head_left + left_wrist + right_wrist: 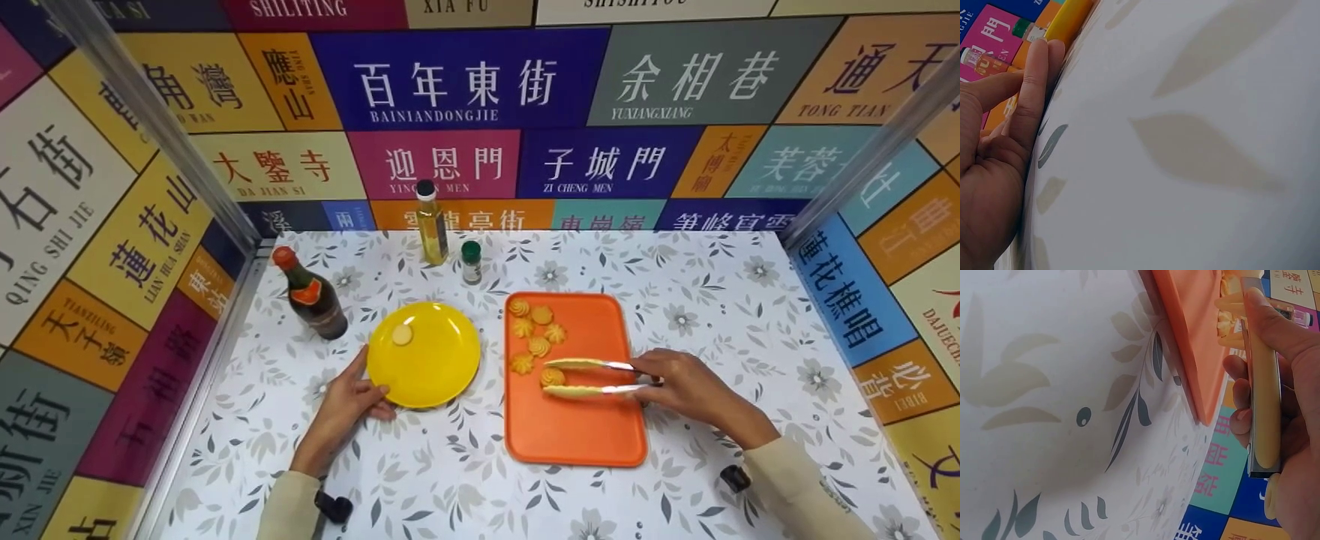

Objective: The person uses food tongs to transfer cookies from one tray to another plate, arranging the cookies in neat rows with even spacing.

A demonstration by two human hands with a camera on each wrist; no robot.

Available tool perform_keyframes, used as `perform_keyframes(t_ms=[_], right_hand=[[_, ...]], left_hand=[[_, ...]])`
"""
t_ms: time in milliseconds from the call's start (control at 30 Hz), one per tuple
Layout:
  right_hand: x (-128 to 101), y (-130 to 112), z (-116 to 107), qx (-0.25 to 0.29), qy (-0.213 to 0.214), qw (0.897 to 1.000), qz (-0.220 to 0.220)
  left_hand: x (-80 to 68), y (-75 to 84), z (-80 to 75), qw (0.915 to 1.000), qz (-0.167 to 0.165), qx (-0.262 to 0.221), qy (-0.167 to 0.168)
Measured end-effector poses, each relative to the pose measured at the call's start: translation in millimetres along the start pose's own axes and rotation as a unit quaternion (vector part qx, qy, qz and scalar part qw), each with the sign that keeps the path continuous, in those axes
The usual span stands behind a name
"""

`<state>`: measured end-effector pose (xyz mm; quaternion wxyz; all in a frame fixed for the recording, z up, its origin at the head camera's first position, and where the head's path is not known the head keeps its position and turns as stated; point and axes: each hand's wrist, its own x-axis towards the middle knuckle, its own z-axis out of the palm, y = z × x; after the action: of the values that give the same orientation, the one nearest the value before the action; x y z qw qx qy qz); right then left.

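Observation:
My right hand [686,382] grips a pair of metal tongs [1265,399] with pale yellow grips and tips. In the head view the tongs' tips lie on either side of a swirled cookie [553,377] on the orange tray [574,435]. Several more cookies [539,346] sit at the tray's upper left. My left hand [349,401] holds the lower left rim of a yellow plate [431,367], thumb over the edge. A pale round cookie [403,334] lies on that plate. In the left wrist view, only a sliver of the plate shows beyond the fingers.
Behind the plate's left side stands a dark bottle [315,304] with a red cap. An oil bottle [431,229] and a small green-capped jar [471,262] stand at the back. The table [480,495] has a leaf-patterned cover, with printed walls [465,82] around it.

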<state>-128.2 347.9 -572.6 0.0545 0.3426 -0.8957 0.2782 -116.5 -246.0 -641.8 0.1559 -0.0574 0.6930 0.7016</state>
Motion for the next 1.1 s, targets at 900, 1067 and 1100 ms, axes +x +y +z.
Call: perform_keyframes(t_ms=[900,1067,1100], right_hand=[[18,-1,-5,-0.008,0.003,1.0,-0.029],[20,0,-6,-0.001,0.001,1.0,-0.022],[20,0,-6,-0.001,0.001,1.0,-0.022]], left_hand=[[0.3,-0.8,-1.8,1.0,0.004,0.002,-0.006],[0.1,-0.2,-1.6,1.0,0.0,0.003,-0.002],[0.1,-0.1,-1.5,1.0,-0.001,0.003,-0.002]])
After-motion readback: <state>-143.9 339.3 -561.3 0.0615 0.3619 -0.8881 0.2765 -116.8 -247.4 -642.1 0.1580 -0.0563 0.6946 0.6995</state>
